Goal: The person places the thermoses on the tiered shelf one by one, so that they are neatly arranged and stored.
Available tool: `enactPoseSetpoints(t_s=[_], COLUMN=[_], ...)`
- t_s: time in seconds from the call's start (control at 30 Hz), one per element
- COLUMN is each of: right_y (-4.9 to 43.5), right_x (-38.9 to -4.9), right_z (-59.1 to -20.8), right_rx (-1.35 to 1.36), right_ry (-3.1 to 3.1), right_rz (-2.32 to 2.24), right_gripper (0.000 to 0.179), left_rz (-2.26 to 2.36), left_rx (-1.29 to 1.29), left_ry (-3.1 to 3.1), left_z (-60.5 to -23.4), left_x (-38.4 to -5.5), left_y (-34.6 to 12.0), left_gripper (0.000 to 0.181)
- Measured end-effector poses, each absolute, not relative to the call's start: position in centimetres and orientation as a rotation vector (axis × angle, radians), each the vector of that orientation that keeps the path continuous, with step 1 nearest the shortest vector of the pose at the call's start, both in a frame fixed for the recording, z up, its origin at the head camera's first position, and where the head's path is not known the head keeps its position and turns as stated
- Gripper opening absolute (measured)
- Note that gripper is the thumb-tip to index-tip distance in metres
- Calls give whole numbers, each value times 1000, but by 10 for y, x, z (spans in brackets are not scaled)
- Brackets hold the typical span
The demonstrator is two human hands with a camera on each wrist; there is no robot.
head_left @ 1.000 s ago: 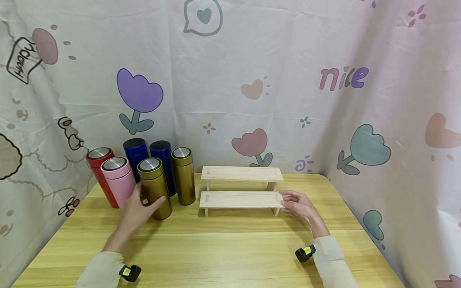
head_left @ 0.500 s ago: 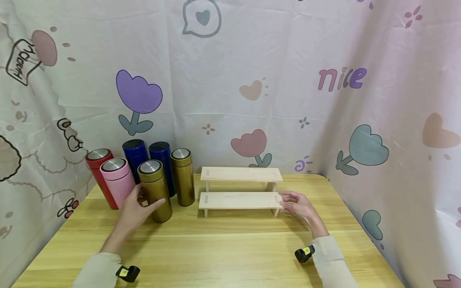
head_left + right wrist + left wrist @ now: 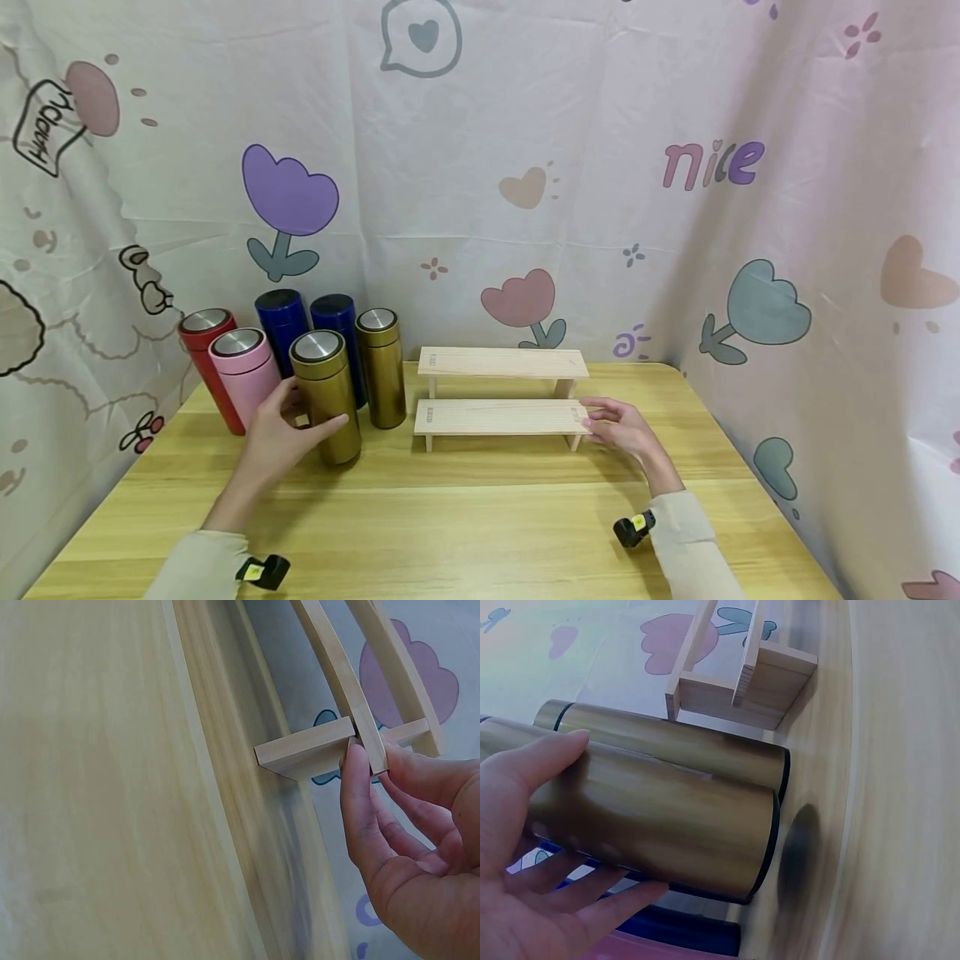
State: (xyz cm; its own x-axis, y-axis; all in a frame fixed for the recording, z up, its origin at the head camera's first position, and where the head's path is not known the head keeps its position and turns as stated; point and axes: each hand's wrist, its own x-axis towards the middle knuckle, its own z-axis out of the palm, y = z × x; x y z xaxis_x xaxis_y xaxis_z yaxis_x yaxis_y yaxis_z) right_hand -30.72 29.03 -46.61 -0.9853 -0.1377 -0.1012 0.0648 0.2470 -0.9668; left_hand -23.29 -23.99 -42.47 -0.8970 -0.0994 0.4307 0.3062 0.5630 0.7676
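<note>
Right fingers (image 3: 357, 806) — on lower shelf edge (image 3: 572, 423)

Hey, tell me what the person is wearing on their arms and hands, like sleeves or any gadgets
The left hand and right hand wear no gloves. The left sleeve and right sleeve are plain and off-white. A small, boxy black left camera and a matching right camera sit at the wrists, each with a yellow patch.

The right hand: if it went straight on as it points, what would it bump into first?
The front wooden shelf, whose right end the right hand pinches. What comes after is hard to judge for depth.
</note>
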Motion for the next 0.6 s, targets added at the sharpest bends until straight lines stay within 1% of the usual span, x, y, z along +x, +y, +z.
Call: enactPoseSetpoints(t_s=[0.2,0.4,0.6], right_y=[290,290,291], right_x=[-307,-307,-307], right_z=[-465,-465,-465], right_rx=[-90,-85,-77], right_ry=[2345,2341,2339], right_rz=[-1833,-1833,-1833], right_gripper=[52,52,52], left_rz=[-1265,-1258,-1287], left_rx=[-146,-119,-153], left_ry=[-2438,-2507,-2493], left_z=[-423,-417,-409], left_x=[-232,-230,-230], left_y=[-238,-235,-229], left_gripper=[72,77,72])
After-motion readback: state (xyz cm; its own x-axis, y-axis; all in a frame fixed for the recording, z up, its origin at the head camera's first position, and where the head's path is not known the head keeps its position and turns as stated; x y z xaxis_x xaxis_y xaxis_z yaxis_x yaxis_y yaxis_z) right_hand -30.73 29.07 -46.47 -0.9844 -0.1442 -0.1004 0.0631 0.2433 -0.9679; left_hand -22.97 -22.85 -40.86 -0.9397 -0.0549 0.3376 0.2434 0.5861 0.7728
